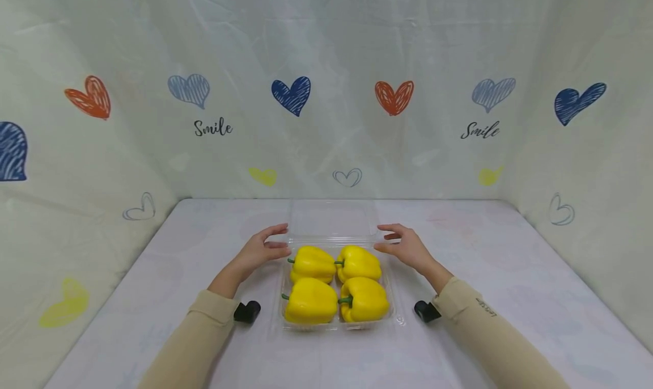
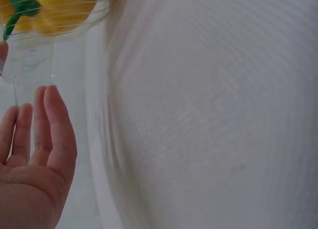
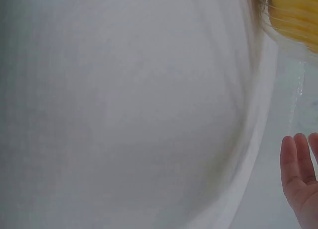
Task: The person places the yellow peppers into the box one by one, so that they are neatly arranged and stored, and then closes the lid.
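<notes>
Several yellow bell peppers (image 1: 310,301) with green stems sit in a clear plastic clamshell box (image 1: 334,324) in the head view. Its transparent lid (image 1: 333,219) is folded back, away from the person. My left hand (image 1: 259,251) is at the left side of the hinge, fingers extended and holding nothing. Over at the right side, my right hand (image 1: 408,250) mirrors it, fingers parted. Whether fingertips touch the plastic is unclear. The left wrist view shows the left hand's fingers (image 2: 59,119) straight beside clear plastic. In the right wrist view the fingers (image 3: 289,159) are straight too.
A white table (image 1: 204,230) carries the box. A patterned curtain (image 1: 336,49) with hearts stands behind and at both sides. Black wrist devices (image 1: 247,312) sit by both sleeves.
</notes>
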`<action>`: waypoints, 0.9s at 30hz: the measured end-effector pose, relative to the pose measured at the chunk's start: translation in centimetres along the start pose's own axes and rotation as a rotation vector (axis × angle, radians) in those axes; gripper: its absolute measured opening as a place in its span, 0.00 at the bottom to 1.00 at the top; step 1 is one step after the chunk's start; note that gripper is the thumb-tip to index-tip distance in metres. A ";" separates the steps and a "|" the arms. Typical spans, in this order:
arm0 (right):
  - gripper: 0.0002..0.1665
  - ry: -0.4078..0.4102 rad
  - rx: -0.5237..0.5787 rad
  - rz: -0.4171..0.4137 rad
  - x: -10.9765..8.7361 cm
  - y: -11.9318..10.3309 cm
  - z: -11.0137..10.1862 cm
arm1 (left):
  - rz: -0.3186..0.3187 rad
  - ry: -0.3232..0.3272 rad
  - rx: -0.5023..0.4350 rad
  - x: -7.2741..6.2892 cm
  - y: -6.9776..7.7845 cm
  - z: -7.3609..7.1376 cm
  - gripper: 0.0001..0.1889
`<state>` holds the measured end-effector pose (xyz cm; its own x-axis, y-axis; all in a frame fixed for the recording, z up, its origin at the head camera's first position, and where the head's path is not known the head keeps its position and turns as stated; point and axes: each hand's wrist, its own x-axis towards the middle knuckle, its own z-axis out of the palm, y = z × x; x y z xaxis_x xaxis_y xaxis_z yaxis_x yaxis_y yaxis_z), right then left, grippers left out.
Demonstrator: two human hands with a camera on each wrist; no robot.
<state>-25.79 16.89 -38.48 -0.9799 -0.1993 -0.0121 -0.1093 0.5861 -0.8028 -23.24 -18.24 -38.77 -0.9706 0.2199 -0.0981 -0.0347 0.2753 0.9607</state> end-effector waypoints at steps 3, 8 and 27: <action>0.35 0.014 0.034 -0.042 0.0 -0.3 0.0 | 0.017 0.019 -0.019 0.0 0.1 0.1 0.38; 0.46 0.043 0.052 -0.099 0.3 -0.8 0.2 | 0.050 0.077 -0.036 0.0 0.4 0.4 0.43; 0.40 0.122 0.072 -0.144 -0.9 -1.2 -0.7 | 0.071 0.110 -0.107 -0.4 0.0 0.9 0.38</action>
<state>-24.93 16.90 -37.06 -0.9684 -0.1776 0.1749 -0.2418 0.5002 -0.8315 -22.59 -17.47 -39.00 -0.9915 0.1297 -0.0058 0.0152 0.1602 0.9870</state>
